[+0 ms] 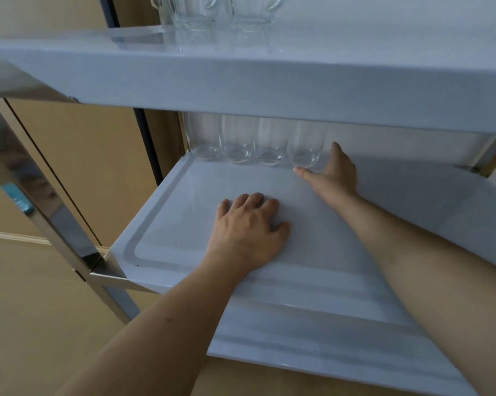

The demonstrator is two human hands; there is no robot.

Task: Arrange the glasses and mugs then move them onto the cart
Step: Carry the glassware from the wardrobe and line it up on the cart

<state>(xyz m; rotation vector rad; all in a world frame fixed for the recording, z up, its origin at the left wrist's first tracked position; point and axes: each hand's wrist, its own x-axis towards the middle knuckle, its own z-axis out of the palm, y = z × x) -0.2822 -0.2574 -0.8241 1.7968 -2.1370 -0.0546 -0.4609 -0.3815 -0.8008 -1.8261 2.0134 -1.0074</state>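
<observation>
While the left hand (248,232) rests loosely curled at frame centre, the right hand (336,172) cups the rightmost glass (305,147), thumb and fingers spread.

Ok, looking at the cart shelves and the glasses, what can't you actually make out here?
Head view only:
- Tops of the four glasses on the lower shelf: hidden by the upper shelf.
- Glassware on the upper shelf: cut off by the top edge, so type and count are unclear.
- Right hand fingers: mostly behind the hand, so contact with the end glass is uncertain.
- Left hand palm: hidden underneath.
</observation>
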